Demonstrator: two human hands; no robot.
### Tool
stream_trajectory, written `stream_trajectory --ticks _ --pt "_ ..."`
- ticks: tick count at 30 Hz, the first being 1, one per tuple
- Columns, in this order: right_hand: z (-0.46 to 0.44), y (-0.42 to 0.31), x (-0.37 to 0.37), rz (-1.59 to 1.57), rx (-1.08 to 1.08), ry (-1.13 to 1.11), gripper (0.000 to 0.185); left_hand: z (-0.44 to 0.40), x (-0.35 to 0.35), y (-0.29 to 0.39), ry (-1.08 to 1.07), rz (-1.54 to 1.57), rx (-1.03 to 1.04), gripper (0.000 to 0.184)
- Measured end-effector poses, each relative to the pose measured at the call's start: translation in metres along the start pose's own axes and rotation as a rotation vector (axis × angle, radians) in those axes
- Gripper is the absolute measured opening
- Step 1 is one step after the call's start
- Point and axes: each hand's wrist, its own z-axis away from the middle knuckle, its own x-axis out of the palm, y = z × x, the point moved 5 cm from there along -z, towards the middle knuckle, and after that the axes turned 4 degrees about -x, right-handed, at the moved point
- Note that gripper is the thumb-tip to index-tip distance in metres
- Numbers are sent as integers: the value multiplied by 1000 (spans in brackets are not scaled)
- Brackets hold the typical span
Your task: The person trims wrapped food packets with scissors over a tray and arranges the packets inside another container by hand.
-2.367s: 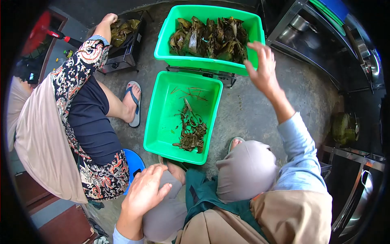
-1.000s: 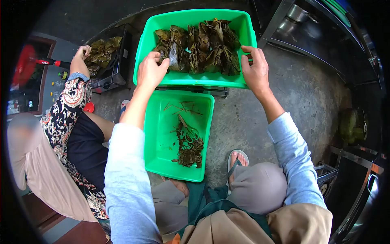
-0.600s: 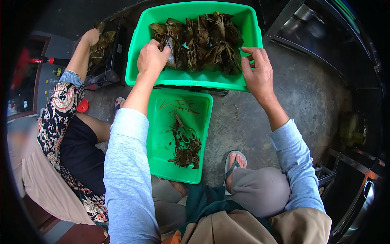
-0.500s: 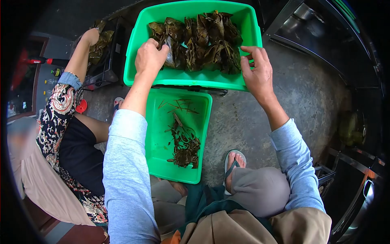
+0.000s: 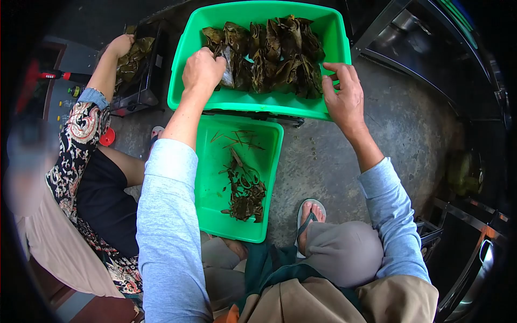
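Observation:
Rows of dark leaf-wrapped bundles (image 5: 272, 51) stand in the upper green tub (image 5: 242, 102). My left hand (image 5: 203, 71) is at the left end of the rows, its fingers closed at a bundle's edge, beside a greyish, shiny patch; what the fingertips grip is hidden. At the tub's right wall is my right hand (image 5: 344, 94), fingers curled with the thumb apart, near the rightmost bundles and holding nothing visible. Below, the second green tub (image 5: 210, 177) holds scissors (image 5: 247, 175), thin sticks (image 5: 239, 140) and dark leaf scraps (image 5: 246, 202).
At the left sits a co-worker in a patterned top (image 5: 81, 134), one hand at more leaf bundles (image 5: 132, 59) on a dark stand. A small red object (image 5: 107, 137) lies near the co-worker's knee. A metal rack (image 5: 398, 37) stands at the upper right. My sandalled foot (image 5: 311, 215) is on the floor.
Both my hands have come to the upper tub since the earliest frame, the left from near my lap. Lately they have hardly moved; the view has shifted slightly.

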Motion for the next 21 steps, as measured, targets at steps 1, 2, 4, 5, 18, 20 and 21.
stream_trajectory --ticks 1,2,4,5,18,20,21 --pt "1 -1 0 12 -7 4 21 1 -3 -3 15 14 2 36" --pt "3 -2 -1 24 -14 8 21 2 -7 -6 31 28 4 36" --pt "6 -5 -1 37 -20 13 21 5 -22 -9 64 40 17 35" --pt "8 -7 -1 38 -18 12 21 8 -30 -11 79 44 21 34" --pt "-21 -10 17 -39 -57 -197 18 178 -190 -51 33 75 280 14" --pt "-33 -32 33 27 -224 -256 17 216 -197 -62 -43 45 269 15" --pt "-39 -45 44 58 -308 -283 16 234 -200 -66 -101 10 247 15"
